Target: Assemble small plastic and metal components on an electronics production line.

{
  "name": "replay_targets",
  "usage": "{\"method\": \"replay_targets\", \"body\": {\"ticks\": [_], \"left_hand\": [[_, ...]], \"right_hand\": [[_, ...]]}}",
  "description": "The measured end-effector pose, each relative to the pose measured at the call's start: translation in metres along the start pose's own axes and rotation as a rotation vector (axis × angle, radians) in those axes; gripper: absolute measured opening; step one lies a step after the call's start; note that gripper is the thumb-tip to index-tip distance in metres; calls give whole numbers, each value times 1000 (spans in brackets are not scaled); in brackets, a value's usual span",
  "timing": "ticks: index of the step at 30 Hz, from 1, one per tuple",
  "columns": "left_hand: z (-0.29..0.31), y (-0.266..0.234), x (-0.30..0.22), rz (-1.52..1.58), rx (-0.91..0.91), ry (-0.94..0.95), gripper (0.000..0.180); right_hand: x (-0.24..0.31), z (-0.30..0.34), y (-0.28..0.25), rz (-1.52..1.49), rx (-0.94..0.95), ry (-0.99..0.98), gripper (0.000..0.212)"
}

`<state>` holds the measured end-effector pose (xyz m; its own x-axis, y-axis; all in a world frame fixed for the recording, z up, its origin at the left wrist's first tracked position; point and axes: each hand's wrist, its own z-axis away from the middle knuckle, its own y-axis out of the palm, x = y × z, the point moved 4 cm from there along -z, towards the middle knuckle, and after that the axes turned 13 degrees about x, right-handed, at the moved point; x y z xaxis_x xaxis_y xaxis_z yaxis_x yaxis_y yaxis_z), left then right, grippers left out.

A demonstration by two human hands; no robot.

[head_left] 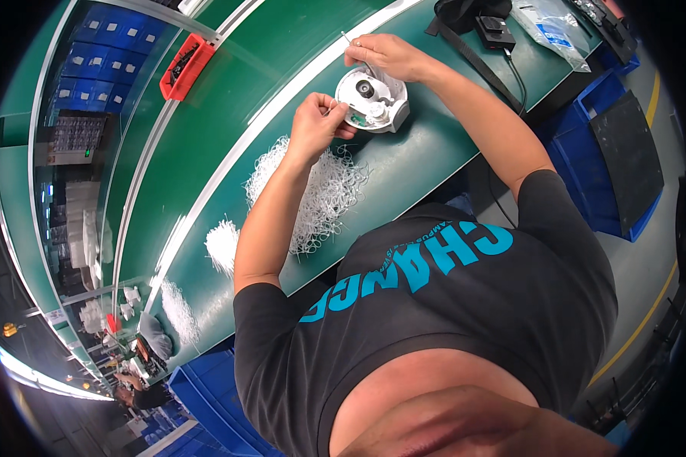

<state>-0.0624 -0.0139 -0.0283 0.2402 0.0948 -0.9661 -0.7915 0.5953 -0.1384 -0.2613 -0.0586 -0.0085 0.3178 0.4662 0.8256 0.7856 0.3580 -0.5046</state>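
1. White round housing (pixel 375 103): between both hands, over the green tabletop (pixel 411 169), open face toward the camera. Touching the tabletop or not, hard to tell.
2. Left hand (pixel 317 126): nearly closed, thumb and fingers pinched on the housing's left rim.
3. Right hand (pixel 385 58): fingertips drawn together at the far rim, a thin pale strand (pixel 346 36) apparently caught between them, free end poking outward.
4. Step in hand, by judgement: fine fingertip work at the rim. Best to brace firmly with the left, grip the strand short, guide with small moves, and keep pressure off the inner parts.
5. Inside the housing: stubby dark cylinder (pixel 364 89), pale moulded shapes, small green piece (pixel 357 119) near the left thumb. Smooth, rigid plastic by the look of it.
6. Under and beside the left forearm: loose heap of white strands (pixel 328 206), thin, curled, probably prone to snagging. Beyond, a denser white bundle (pixel 222 245).
7. Farther out: red bin (pixel 203 60) with dark contents; crinkled clear bag (pixel 552 34); black strap (pixel 476 61).
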Motion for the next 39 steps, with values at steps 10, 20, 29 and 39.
{"method": "replay_targets", "body": {"ticks": [10, 20, 29, 39], "left_hand": [[2, -33, -6, -29, -73, -51, 21], [-8, -29, -25, 233, -61, 210, 17], [-17, -29, -40, 196, -251, 357, 20], [-24, -21, -34, 44, -202, 295, 16]], "right_hand": [[0, -5, 7, -229, 236, 151, 43], [8, -10, 10, -232, 250, 193, 32], [7, -16, 15, 124, 229, 207, 28], [25, -11, 12, 205, 212, 146, 24]]}}
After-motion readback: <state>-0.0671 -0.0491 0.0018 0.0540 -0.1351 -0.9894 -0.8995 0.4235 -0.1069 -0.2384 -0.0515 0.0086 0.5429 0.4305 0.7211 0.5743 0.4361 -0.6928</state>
